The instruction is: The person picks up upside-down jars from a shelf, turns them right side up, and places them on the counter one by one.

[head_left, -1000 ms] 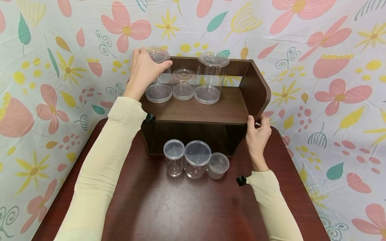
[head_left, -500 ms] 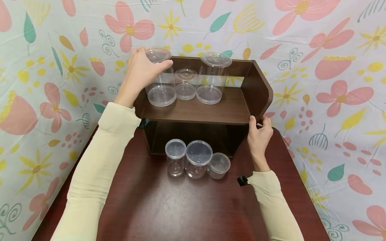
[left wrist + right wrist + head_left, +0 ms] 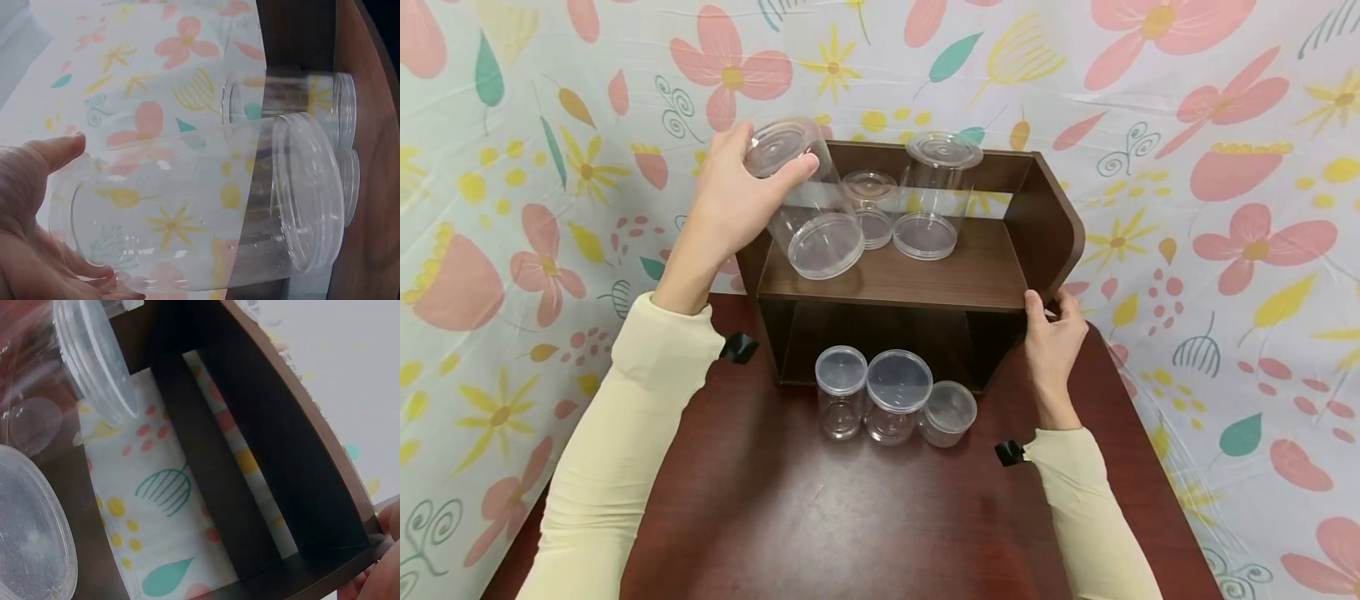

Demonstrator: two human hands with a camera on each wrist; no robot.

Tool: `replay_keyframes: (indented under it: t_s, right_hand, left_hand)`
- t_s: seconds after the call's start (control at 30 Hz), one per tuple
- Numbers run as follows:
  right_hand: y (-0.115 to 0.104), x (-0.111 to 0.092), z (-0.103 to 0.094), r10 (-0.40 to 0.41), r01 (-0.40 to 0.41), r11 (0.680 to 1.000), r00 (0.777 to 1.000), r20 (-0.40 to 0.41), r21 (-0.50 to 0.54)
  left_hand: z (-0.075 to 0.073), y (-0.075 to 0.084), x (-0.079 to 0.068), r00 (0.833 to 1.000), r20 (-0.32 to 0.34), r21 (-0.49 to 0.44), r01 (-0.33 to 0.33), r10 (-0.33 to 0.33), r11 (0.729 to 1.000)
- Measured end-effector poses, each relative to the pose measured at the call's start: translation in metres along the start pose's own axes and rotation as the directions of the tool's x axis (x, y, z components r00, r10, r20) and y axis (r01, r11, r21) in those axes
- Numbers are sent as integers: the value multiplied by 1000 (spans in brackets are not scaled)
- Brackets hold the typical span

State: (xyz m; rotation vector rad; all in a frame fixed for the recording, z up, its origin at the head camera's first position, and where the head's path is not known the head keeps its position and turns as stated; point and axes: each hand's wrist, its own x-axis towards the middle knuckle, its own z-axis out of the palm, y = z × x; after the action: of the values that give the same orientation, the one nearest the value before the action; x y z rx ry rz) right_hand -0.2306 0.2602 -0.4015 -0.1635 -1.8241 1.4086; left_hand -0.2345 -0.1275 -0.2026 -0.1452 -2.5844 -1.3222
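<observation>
My left hand (image 3: 724,196) grips a tall clear plastic jar (image 3: 815,212) by its upper end, thumb and fingers on opposite sides. The jar tilts, its lower end swung right over the top shelf of a dark brown shelf unit (image 3: 917,287). In the left wrist view the jar (image 3: 181,206) has its wide ridged lid end toward the shelf. My right hand (image 3: 1056,343) pinches the front right edge of the shelf board. A small clear jar (image 3: 872,225) stands behind the held one, partly covered, and another tall jar (image 3: 934,200) is to its right.
Below, on the reddish-brown table (image 3: 835,525), a narrow lidded jar (image 3: 841,392), a wider one (image 3: 897,396) and a short tub (image 3: 947,414) stand in a row before the lower compartment (image 3: 880,333). A raised side panel (image 3: 1043,217) bounds the top shelf's right.
The jar in my left hand has gone from upright on the shelf to tilted, its lower end coming forward and right. My left forearm has drawn back left. My right hand keeps its hold.
</observation>
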Motion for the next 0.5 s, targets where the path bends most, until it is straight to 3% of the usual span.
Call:
replay_keyframes:
  t_s: [0.13,0.23,0.4,0.5]
  right_hand:
    - [-6,-1,-2,62,-63,997,998,29,49]
    - [-19,-5,-4,99,-103,992,994,53,78]
    - [-39,-9,-7,124,-131,986,989,75,106]
    - [-40,-9,-7,125,-135,983,989,79,126]
  left_hand:
    - [0,-3,-12,996,-49,-69,-83,80,994]
    - [1,-5,-20,991,-78,-118,-114,105,986]
    - [3,-9,-35,997,-61,-230,-55,43,972]
    - [6,-13,-43,998,-55,-318,-43,27,947]
